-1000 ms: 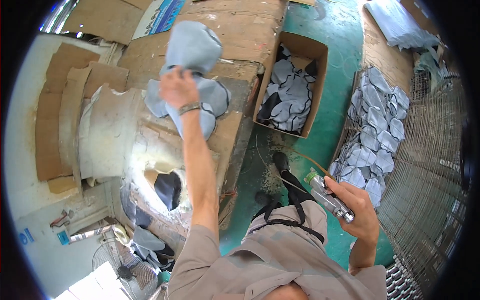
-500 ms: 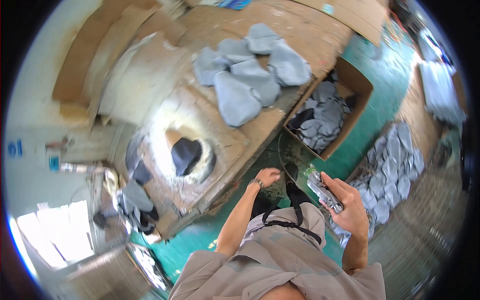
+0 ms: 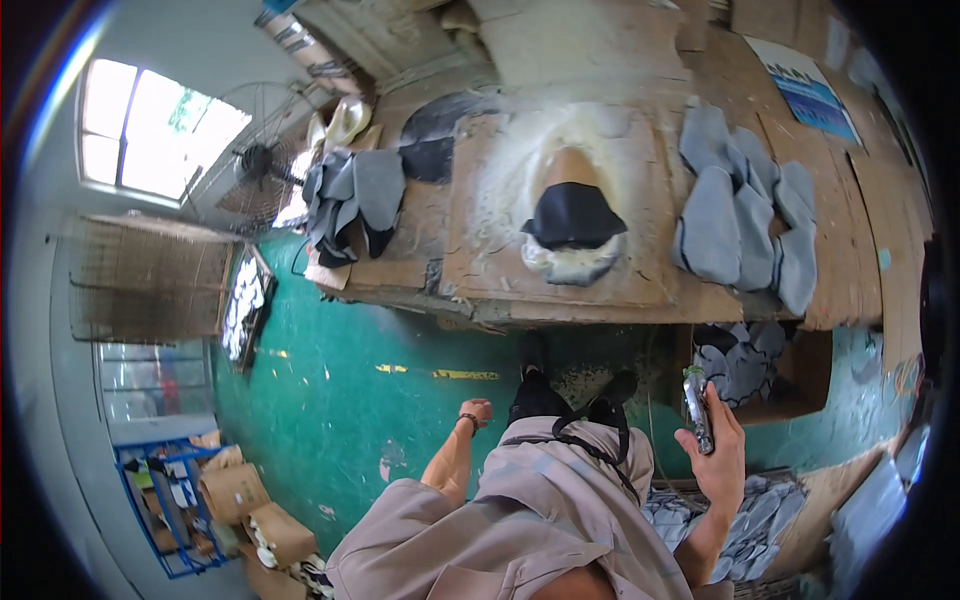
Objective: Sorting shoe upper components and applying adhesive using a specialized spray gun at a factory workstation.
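In my right hand (image 3: 722, 458) is a small metal spray gun (image 3: 698, 412) with a green tip, held upright beside the bench's front edge. My left hand (image 3: 477, 411) hangs low over the floor, fingers curled, with nothing visible in it. On the workbench ahead, a black curved piece (image 3: 572, 214) lies over a rounded tan form (image 3: 569, 168), ringed by whitish residue. Several grey padded pieces (image 3: 712, 228) lie overlapping to the right of it. More grey and black pieces (image 3: 378, 190) are heaped at the bench's left end.
A cardboard box (image 3: 800, 385) of grey pieces stands below the bench at right. Another pile of grey pieces (image 3: 755, 525) lies beside my right arm. A fan (image 3: 258, 165) stands by the window. Boxes (image 3: 235, 490) and a blue rack (image 3: 180, 505) occupy the lower left.
My view has swung left, so the bench now runs straight across ahead. The spray gun stays in my right hand and now points more upright. My left hand hangs farther from the bench.
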Tool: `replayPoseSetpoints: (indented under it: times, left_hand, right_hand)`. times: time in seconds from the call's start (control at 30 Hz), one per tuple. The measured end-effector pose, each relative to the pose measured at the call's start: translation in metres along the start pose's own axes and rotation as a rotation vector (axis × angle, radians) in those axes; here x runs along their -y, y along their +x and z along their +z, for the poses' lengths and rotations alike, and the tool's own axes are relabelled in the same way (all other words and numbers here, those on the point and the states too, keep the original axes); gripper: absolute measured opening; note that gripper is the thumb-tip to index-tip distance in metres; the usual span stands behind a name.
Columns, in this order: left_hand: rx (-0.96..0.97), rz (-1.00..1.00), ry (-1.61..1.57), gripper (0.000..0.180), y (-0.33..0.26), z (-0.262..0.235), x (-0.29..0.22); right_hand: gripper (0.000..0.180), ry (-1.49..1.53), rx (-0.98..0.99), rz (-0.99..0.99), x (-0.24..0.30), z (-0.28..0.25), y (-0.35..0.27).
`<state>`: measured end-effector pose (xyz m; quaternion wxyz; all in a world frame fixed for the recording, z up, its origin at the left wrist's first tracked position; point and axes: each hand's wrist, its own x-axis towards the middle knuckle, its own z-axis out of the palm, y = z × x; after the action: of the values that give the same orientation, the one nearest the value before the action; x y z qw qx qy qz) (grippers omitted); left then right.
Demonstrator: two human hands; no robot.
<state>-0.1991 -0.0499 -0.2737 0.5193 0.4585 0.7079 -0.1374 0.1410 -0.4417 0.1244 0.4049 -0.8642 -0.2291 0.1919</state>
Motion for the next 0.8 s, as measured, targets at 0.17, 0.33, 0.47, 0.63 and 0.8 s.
replayPoseSetpoints:
  times: [0.17, 0.33, 0.47, 0.63, 0.8]
  left_hand:
    - [0.177, -0.037, 0.164, 0.027, 0.026, -0.018, 0.024]
    - [0.133, 0.127, 0.207, 0.029, 0.068, -0.058, -0.015]
    - [0.618, 0.42, 0.049, 0.042, 0.044, -0.073, -0.129]
    - [1.225, 0.708, 0.055, 0.058, -0.088, -0.086, -0.262]
    - [0.868, 0.909, -0.518, 0.066, -0.167, -0.061, -0.329]
  right_hand:
    - [0.077, -0.065, 0.088, 0.0, 0.054, 0.063, 0.028]
    - [0.081, -0.052, 0.263, 0.022, 0.13, 0.134, 0.062]
    - [0.084, -0.125, 0.278, -0.08, 0.163, 0.181, 0.101]
    - [0.052, 0.033, 0.085, -0.239, 0.227, 0.272, 0.199]
    - [0.042, -0.308, -0.233, -0.081, 0.276, 0.353, 0.215]
